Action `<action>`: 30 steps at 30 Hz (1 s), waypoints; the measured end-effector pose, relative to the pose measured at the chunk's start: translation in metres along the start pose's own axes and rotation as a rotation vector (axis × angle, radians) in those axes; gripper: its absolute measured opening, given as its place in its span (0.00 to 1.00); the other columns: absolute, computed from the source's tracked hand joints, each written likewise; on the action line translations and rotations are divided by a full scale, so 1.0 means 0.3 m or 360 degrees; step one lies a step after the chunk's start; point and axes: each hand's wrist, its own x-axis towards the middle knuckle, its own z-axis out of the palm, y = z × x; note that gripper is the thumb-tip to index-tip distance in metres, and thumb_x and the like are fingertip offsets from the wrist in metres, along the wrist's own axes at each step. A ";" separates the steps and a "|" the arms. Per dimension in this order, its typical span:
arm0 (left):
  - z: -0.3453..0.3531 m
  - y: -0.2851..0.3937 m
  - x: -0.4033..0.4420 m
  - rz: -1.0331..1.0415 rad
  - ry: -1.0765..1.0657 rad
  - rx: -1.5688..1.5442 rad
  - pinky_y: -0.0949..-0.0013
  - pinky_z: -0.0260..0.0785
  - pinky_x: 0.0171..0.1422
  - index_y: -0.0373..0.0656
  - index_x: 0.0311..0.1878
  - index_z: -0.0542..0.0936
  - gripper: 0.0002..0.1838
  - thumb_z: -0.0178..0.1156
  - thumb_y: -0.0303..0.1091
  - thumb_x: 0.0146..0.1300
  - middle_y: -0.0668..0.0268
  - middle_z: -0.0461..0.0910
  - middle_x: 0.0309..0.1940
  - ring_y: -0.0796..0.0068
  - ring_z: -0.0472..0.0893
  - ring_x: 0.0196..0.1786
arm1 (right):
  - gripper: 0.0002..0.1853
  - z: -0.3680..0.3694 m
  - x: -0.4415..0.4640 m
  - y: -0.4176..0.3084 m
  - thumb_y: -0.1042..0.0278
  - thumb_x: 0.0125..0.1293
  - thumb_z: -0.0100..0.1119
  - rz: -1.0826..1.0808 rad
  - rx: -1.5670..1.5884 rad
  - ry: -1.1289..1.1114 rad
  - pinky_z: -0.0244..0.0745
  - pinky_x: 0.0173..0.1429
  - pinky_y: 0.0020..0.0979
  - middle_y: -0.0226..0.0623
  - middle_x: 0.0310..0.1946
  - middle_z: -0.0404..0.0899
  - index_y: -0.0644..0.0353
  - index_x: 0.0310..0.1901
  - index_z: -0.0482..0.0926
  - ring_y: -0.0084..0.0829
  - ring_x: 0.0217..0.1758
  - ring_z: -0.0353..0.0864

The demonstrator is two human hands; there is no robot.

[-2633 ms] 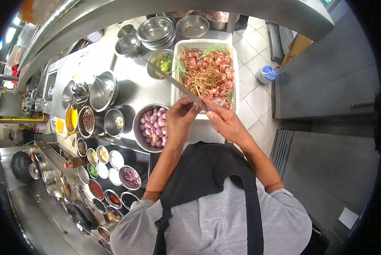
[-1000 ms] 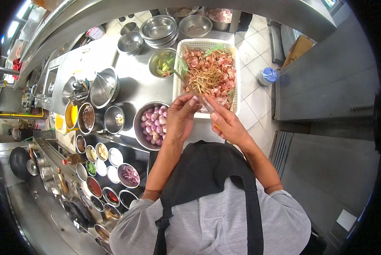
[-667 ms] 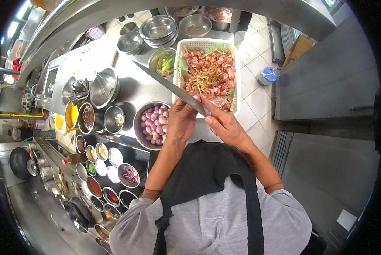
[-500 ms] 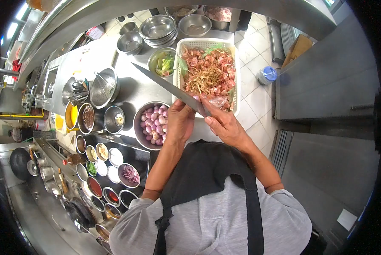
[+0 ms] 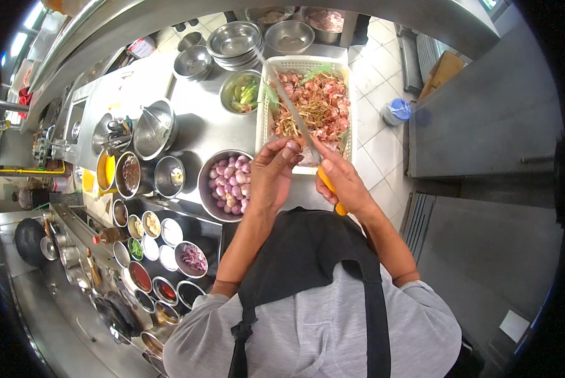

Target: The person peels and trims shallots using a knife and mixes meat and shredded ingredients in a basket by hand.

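Observation:
Between the fingertips of my left hand (image 5: 272, 169) is a small purple shallot (image 5: 292, 145). My right hand (image 5: 343, 181) is closed around the yellow handle of a long knife (image 5: 293, 108), its blade slanting up and left across the basket. Beneath both hands stands a white plastic basket (image 5: 263, 120) heaped with reddish shallot skins and dry roots (image 5: 311, 104). Left of my left wrist, a steel bowl (image 5: 202, 200) holds many peeled shallots (image 5: 232, 181).
A bowl of green vegetable pieces (image 5: 245, 94) sits beside the basket, with stacked steel bowls (image 5: 233, 41) behind. A strainer (image 5: 154, 130) and several sauce and ingredient bowls (image 5: 140, 277) crowd the left. A steel shelf (image 5: 282, 9) crosses overhead. Steel cabinets (image 5: 484, 113) stand right.
The knife has swung from pointing far left to pointing more upward, and its yellow handle now shows. My hands have moved slightly apart, leaving the shallot in my left fingers.

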 end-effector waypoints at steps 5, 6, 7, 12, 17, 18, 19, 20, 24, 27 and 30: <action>-0.015 -0.004 -0.005 -0.0020 0.0014 0.0130 0.65 0.78 0.58 0.36 0.52 0.83 0.11 0.64 0.22 0.67 0.60 0.86 0.46 0.71 0.85 0.49 | 0.33 0.017 0.004 0.021 0.51 0.82 0.43 -0.0196 -0.0362 -0.0069 0.59 0.22 0.19 0.24 0.20 0.64 0.57 0.81 0.53 0.15 0.20 0.62; -0.018 -0.005 -0.004 -0.0022 0.0012 0.0131 0.65 0.78 0.58 0.36 0.52 0.83 0.11 0.64 0.22 0.67 0.60 0.86 0.46 0.71 0.85 0.49 | 0.33 0.016 0.004 0.018 0.51 0.82 0.43 -0.0197 -0.0361 -0.0067 0.59 0.22 0.19 0.24 0.20 0.64 0.57 0.81 0.53 0.15 0.20 0.62; -0.022 -0.005 -0.004 -0.0003 -0.0004 0.0151 0.65 0.78 0.58 0.35 0.52 0.83 0.11 0.64 0.22 0.67 0.60 0.86 0.46 0.70 0.85 0.49 | 0.33 0.014 0.005 0.013 0.51 0.82 0.43 -0.0142 -0.0389 -0.0051 0.60 0.22 0.19 0.24 0.20 0.65 0.57 0.80 0.54 0.15 0.20 0.62; 0.016 0.010 -0.015 0.0002 0.0049 0.0161 0.64 0.78 0.59 0.34 0.55 0.82 0.14 0.64 0.23 0.68 0.59 0.86 0.46 0.68 0.85 0.50 | 0.32 0.020 0.002 0.002 0.50 0.82 0.43 0.0027 -0.0244 0.0129 0.60 0.22 0.19 0.25 0.21 0.65 0.56 0.80 0.55 0.15 0.20 0.62; 0.007 0.004 -0.005 -0.0077 0.0056 0.0147 0.63 0.78 0.58 0.34 0.57 0.81 0.15 0.64 0.22 0.68 0.59 0.86 0.46 0.69 0.85 0.50 | 0.31 0.007 -0.005 -0.005 0.62 0.77 0.47 0.0027 -0.0273 0.0082 0.65 0.25 0.19 0.28 0.51 0.82 0.54 0.79 0.59 0.12 0.24 0.66; 0.006 0.004 -0.005 -0.0074 0.0058 0.0147 0.63 0.78 0.58 0.34 0.57 0.81 0.15 0.64 0.22 0.68 0.59 0.86 0.46 0.69 0.85 0.50 | 0.31 0.008 -0.002 -0.002 0.62 0.77 0.47 0.0027 -0.0273 0.0079 0.65 0.25 0.19 0.28 0.51 0.82 0.54 0.79 0.59 0.12 0.24 0.66; 0.005 0.001 -0.004 -0.0027 0.0075 0.0215 0.64 0.78 0.58 0.34 0.56 0.81 0.15 0.65 0.21 0.67 0.59 0.86 0.47 0.70 0.85 0.50 | 0.32 0.008 0.000 0.004 0.57 0.79 0.46 -0.0080 -0.0364 0.0050 0.63 0.24 0.19 0.26 0.36 0.74 0.55 0.80 0.56 0.14 0.22 0.64; 0.002 -0.001 -0.003 0.0020 0.0092 0.0283 0.64 0.78 0.58 0.34 0.54 0.81 0.14 0.65 0.19 0.65 0.60 0.86 0.48 0.70 0.85 0.50 | 0.33 0.006 0.003 0.012 0.52 0.82 0.45 -0.0188 -0.0454 0.0021 0.61 0.24 0.19 0.24 0.21 0.65 0.55 0.81 0.54 0.15 0.21 0.62; -0.025 -0.004 0.003 0.0062 0.0017 0.0431 0.65 0.79 0.58 0.35 0.51 0.82 0.14 0.67 0.16 0.62 0.61 0.85 0.48 0.71 0.85 0.49 | 0.33 -0.018 0.023 0.071 0.53 0.81 0.47 -0.0318 -0.0536 -0.0110 0.61 0.25 0.21 0.22 0.22 0.65 0.56 0.81 0.54 0.15 0.21 0.62; -0.024 -0.008 -0.001 0.0129 0.0088 0.0363 0.66 0.79 0.58 0.37 0.48 0.83 0.14 0.68 0.14 0.60 0.61 0.85 0.48 0.71 0.85 0.49 | 0.32 -0.022 0.033 0.093 0.54 0.81 0.47 -0.0482 -0.0641 -0.0123 0.61 0.26 0.22 0.21 0.23 0.65 0.57 0.80 0.57 0.16 0.22 0.62; -0.047 -0.003 0.000 0.0155 0.0078 0.0403 0.65 0.79 0.58 0.37 0.46 0.84 0.13 0.68 0.13 0.59 0.61 0.85 0.48 0.71 0.85 0.49 | 0.31 -0.010 0.017 0.044 0.54 0.81 0.47 -0.0383 -0.0750 -0.0090 0.61 0.26 0.22 0.22 0.23 0.65 0.57 0.79 0.58 0.16 0.22 0.62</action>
